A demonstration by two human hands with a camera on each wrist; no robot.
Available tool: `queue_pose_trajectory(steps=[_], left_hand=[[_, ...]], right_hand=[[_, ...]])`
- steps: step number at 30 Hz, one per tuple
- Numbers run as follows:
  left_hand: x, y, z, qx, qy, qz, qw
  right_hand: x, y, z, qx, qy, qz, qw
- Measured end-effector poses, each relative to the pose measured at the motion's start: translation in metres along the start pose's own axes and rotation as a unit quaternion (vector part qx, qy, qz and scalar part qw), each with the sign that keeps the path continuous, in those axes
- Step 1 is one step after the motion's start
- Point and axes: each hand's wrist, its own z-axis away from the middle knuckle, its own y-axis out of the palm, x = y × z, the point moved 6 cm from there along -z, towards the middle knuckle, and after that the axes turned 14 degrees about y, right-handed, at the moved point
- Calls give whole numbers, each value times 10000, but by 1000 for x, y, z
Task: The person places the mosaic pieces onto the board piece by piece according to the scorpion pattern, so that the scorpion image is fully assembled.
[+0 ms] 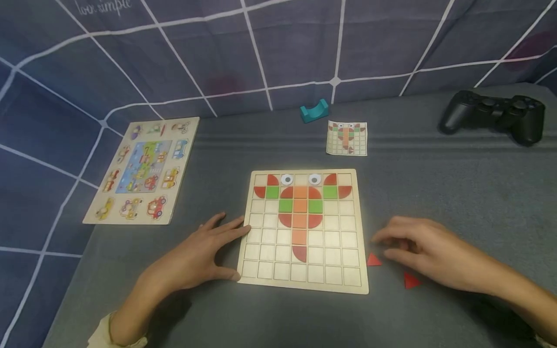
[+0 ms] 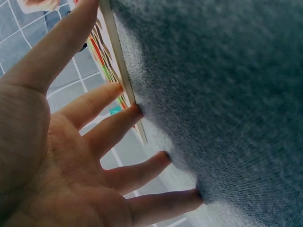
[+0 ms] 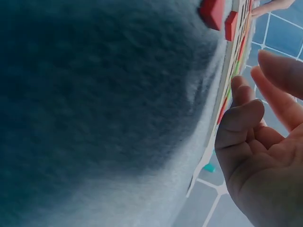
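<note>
A square wooden grid board [image 1: 306,273] lies flat on the grey cloth, its upper part set with red quarter-round pieces [image 1: 285,221], green squares [image 1: 285,206], a column of orange squares [image 1: 300,221] and two round eye pieces [image 1: 286,179]. My left hand [image 1: 196,258] rests at the board's left edge, fingers spread; in the left wrist view its thumb and fingertips touch the edge and cloth. Just right of the board hovers my right hand [image 1: 428,253], thumb and forefinger apart, other fingers curled, nothing between them. Two red triangles [image 1: 373,260] [image 1: 411,280] lie close below it.
Behind the board lies a small printed pattern card [image 1: 361,140], with a teal curved block [image 1: 315,112] beyond it. A wooden vehicle puzzle [image 1: 183,166] lies at left and a black game controller [image 1: 493,116] at back right. Tile-patterned fabric [image 1: 296,53] stands along the back.
</note>
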Motion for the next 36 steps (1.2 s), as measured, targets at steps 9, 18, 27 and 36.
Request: queue_pose_trajectory(steps=[9,18,27,36], left_hand=[[1,0,-1,-7,-17,10,10000],[0,1,-1,21,-49,4,10000],[1,2,0,18,-57,-9,10000],[0,1,0,-13,-65,-15,10000]], right_hand=[[0,11,2,-45,-176,396,9991],[2,14,-2,15,-98,626,9980],[3,22,-2,49,-160,880,9960],[3,22,-2,-15,-190,941,9954]])
